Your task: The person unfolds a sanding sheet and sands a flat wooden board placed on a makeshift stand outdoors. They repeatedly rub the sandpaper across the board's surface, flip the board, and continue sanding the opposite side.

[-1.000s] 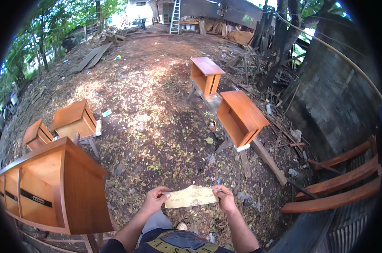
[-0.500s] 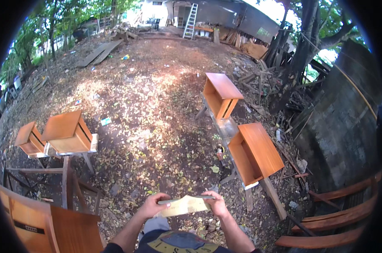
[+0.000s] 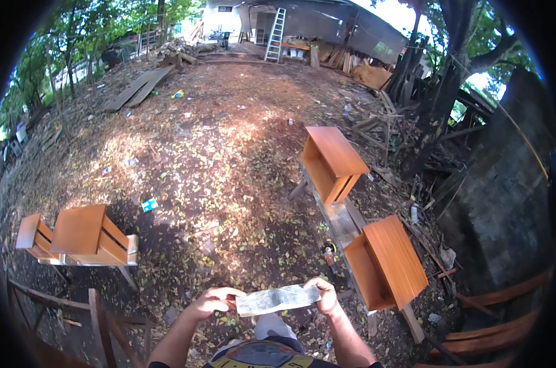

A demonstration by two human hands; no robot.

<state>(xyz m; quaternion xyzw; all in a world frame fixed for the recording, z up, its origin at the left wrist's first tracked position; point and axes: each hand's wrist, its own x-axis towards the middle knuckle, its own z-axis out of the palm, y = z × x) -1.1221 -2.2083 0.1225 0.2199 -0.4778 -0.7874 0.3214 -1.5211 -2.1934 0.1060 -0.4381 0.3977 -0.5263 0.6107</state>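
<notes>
A folded strip of what looks like sandpaper (image 3: 276, 300), grey on its upper face with a pale yellowish lower edge, stretches between my two hands in front of my waist. My left hand (image 3: 215, 303) pinches its left end between thumb and fingers. Round the right end, my right hand (image 3: 324, 297) closes with the thumb and fingers. To the right, nearest that hand, an open-fronted wooden cabinet (image 3: 395, 260) rests on a plank bench. A similar cabinet (image 3: 339, 153) stands beyond it on the same bench.
Two more wooden cabinets, a larger one (image 3: 80, 230) and a smaller one (image 3: 29, 230), stand at the left on supports. A dark wooden frame (image 3: 96, 325) is near my left side. Leaves and litter cover the ground. A small bottle (image 3: 329, 256) lies by the right bench; a ladder (image 3: 275, 35) leans far back.
The sandpaper has turned from its yellowish face to its grey face and lies flatter between my hands. The view has shifted, so the cabinets sit lower, and the near-left one has left view.
</notes>
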